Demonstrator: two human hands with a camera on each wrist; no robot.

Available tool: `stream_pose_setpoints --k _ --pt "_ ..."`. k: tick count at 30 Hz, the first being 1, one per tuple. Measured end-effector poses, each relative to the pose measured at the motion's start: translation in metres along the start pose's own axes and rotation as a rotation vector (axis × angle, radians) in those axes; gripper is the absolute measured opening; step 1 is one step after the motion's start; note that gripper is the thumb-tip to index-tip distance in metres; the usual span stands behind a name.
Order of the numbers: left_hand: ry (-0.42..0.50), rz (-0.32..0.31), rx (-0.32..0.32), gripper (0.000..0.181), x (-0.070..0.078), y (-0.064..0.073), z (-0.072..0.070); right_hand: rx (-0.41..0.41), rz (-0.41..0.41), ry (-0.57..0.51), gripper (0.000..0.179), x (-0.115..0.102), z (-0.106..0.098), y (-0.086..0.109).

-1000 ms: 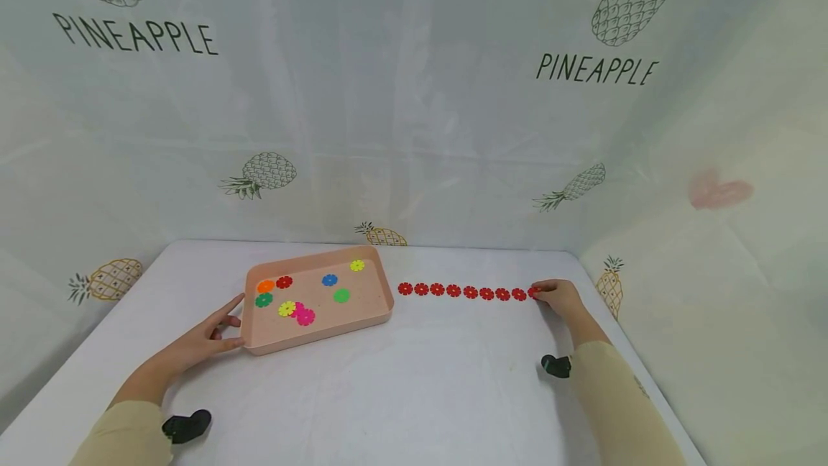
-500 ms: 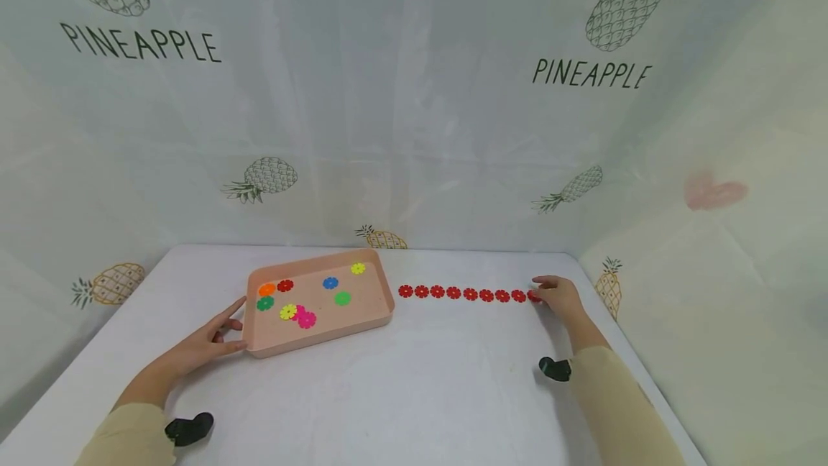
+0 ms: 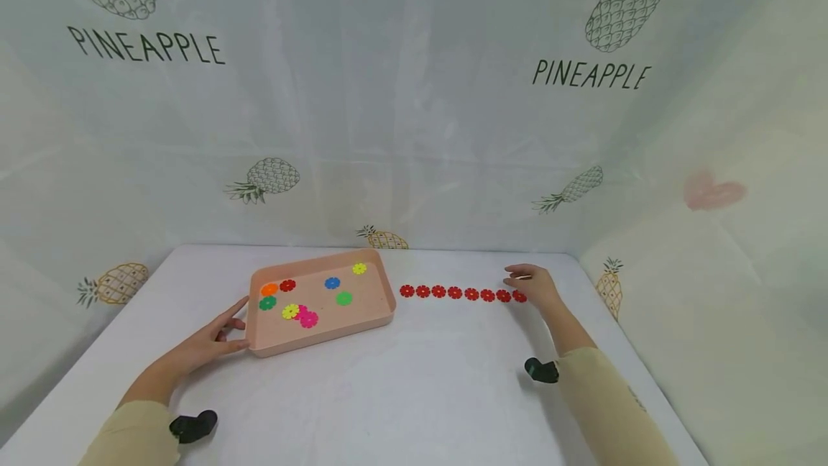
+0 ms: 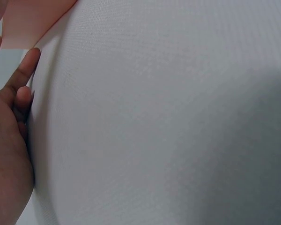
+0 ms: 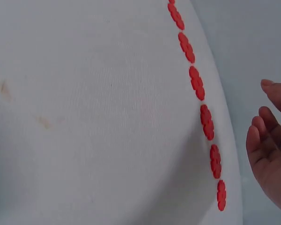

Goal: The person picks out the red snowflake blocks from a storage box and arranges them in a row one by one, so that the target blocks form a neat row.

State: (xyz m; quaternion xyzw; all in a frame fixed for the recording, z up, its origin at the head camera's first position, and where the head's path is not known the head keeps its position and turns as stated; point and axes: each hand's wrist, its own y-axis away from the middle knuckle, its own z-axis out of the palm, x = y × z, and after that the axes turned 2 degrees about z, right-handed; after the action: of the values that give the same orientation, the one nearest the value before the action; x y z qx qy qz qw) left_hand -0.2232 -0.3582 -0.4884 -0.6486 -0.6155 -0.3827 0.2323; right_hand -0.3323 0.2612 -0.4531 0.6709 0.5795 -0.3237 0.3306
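Observation:
A row of red flower-shaped plastic discs [image 3: 456, 293] lies on the white table, running right from the tray. Its right end is hidden behind my right hand [image 3: 537, 290] in the head view. In the right wrist view that hand is raised beside the row of red discs [image 5: 207, 122], fingers loosely curled, nothing visible between them. My left hand [image 3: 203, 344] rests at the left side of a pink tray [image 3: 323, 331], its fingertips touching the tray's edge, thumb near the front corner. The left wrist view shows only part of that hand [image 4: 9, 154] beside the tray wall [image 4: 33, 21].
Several loose discs lie in the tray: orange [image 3: 269, 289], red [image 3: 287, 285], dark green [image 3: 267, 303], blue [image 3: 333, 283], light green [image 3: 344, 298], yellow [image 3: 359, 268] and pink [image 3: 309, 319]. A white pineapple-print curtain [image 3: 414, 128] hangs behind the table [image 3: 414, 394].
My right hand has left the red disc at the row's right end and moved up and to the left. The left hand stays at the tray.

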Motion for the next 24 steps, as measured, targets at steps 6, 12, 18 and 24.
stream_pose_setpoints --k 6,12,18,24 --pt "0.001 0.0 0.006 0.102 -0.001 0.001 0.0 -0.028 -0.041 -0.031 0.04 -0.018 0.016 0.003" --pt "0.001 0.004 0.002 0.099 -0.001 0.002 -0.001 -0.079 -0.092 -0.068 0.039 -0.038 0.037 0.007" --pt "0.0 0.008 0.006 0.099 -0.001 -0.001 0.001 -0.124 -0.118 -0.102 0.036 -0.057 0.056 0.013" --pt "-0.008 -0.012 0.018 0.101 -0.002 -0.002 0.002 -0.165 -0.153 -0.136 0.031 -0.073 0.076 0.018"
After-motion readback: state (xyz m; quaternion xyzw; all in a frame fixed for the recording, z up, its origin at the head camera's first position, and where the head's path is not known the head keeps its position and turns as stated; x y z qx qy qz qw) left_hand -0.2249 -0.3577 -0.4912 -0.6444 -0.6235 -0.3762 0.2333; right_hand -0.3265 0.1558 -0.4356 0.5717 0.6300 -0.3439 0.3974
